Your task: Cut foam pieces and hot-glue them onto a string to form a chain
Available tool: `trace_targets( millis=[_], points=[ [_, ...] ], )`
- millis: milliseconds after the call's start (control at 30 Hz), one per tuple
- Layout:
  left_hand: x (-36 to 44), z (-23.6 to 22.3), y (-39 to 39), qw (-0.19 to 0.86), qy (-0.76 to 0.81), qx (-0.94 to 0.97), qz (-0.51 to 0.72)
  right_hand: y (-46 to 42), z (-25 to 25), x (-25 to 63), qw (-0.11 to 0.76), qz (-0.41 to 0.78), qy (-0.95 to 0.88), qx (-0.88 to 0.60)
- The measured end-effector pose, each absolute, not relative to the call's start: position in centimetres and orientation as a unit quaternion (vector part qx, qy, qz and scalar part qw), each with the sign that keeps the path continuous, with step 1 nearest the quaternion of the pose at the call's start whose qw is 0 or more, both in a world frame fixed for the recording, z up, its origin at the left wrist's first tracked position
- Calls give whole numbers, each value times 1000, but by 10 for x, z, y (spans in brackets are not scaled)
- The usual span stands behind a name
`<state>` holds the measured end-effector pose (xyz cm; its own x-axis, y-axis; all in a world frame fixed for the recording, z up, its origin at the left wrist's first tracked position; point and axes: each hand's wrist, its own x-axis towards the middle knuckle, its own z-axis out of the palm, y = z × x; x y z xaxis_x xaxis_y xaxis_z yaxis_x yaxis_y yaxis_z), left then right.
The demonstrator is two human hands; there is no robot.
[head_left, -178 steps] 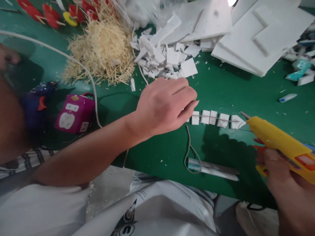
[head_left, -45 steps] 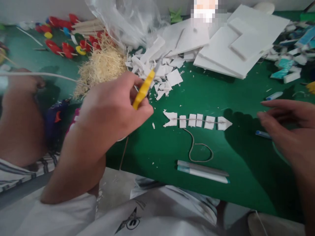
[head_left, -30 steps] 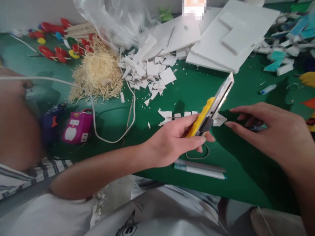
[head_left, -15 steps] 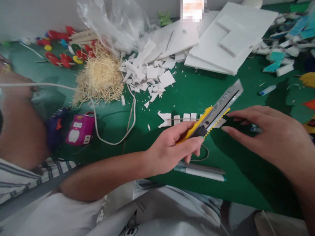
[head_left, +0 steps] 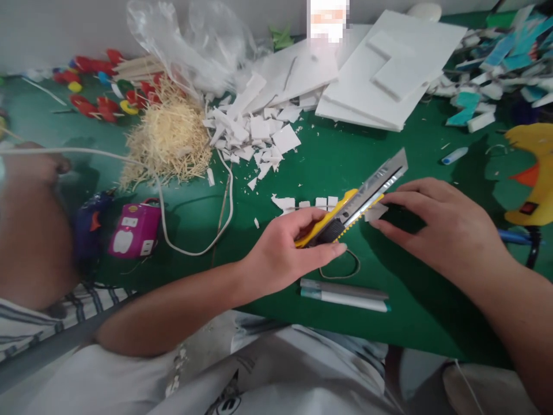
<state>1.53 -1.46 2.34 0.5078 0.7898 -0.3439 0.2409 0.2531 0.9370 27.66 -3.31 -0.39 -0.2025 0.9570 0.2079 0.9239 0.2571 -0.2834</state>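
Note:
My left hand (head_left: 283, 248) is wrapped around a yellow utility knife (head_left: 334, 225), its wide blade slid out and pointing up and to the right. Behind the knife runs a row of small white foam pieces (head_left: 321, 203) on a thin string, with a tail-shaped foam piece (head_left: 283, 204) at its left end. At the right end, the thumb and forefinger of my right hand (head_left: 440, 222) close on the edge of a foam piece (head_left: 375, 212). The knife and left hand hide part of the row. A loop of string (head_left: 358, 266) lies below the knife.
Two markers (head_left: 345, 297) lie near the front edge. Foam scraps (head_left: 259, 129), foam sheets (head_left: 389, 69) and straw (head_left: 173, 135) fill the back. A yellow glue gun (head_left: 533, 173) is at right; a purple power adapter (head_left: 135, 229), white cord (head_left: 194, 253) and another person's arm (head_left: 34, 225) are left.
The view has shifted slightly, bringing more of the yellow glue gun into sight. My left hand still grips the utility knife, and my right fingers stay at the end foam piece.

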Motion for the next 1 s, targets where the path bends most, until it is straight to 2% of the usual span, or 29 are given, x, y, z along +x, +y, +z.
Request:
trace_targets(
  millis=[100, 200, 467, 567, 800, 1000],
  points=[
    [16, 22, -15, 608, 460, 598, 247, -35, 0, 275, 181, 59, -764, -617],
    [16, 22, -16, 620, 444, 597, 249, -36, 4, 274, 186, 76, -744, -637],
    [9, 26, -11, 554, 431, 688, 182, -29, 7, 271, 252, 238, -642, -684],
    [6, 20, -10, 525, 399, 731, 175, -28, 8, 269, 275, 261, -612, -694],
    [5, 4, -13, 373, 340, 827, 247, -27, 7, 267, 267, 245, -624, -693],
    [8, 3, -12, 125, 282, 928, 209, -27, 9, 268, 264, 199, -641, -692]
  ],
)
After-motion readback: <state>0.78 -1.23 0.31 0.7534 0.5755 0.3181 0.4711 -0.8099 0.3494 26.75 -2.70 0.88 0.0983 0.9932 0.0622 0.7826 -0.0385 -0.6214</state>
